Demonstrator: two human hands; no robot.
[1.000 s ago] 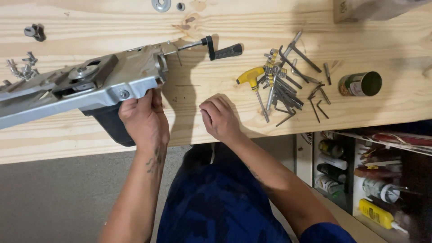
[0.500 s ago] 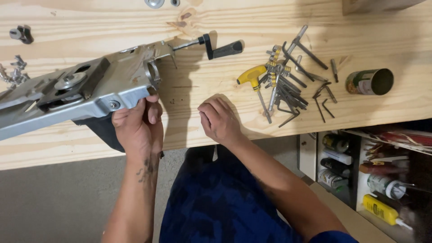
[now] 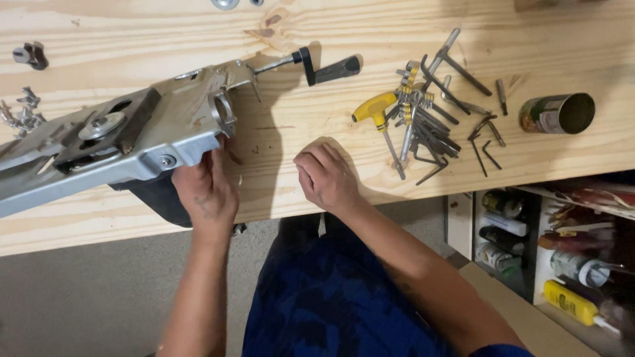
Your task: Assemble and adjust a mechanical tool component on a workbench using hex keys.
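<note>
1. Left hand (image 3: 205,192) gripping the lower right corner of the grey metal assembly (image 3: 126,142); right hand (image 3: 325,177) loosely curled, holding nothing, resting on the wooden bench (image 3: 297,132).
2. Assembly – flat silvery plate, dark cutouts, round fittings, black part beneath.
3. Long axis running lower left to upper right, crank handle (image 3: 317,66) at the upper-right end.
</note>
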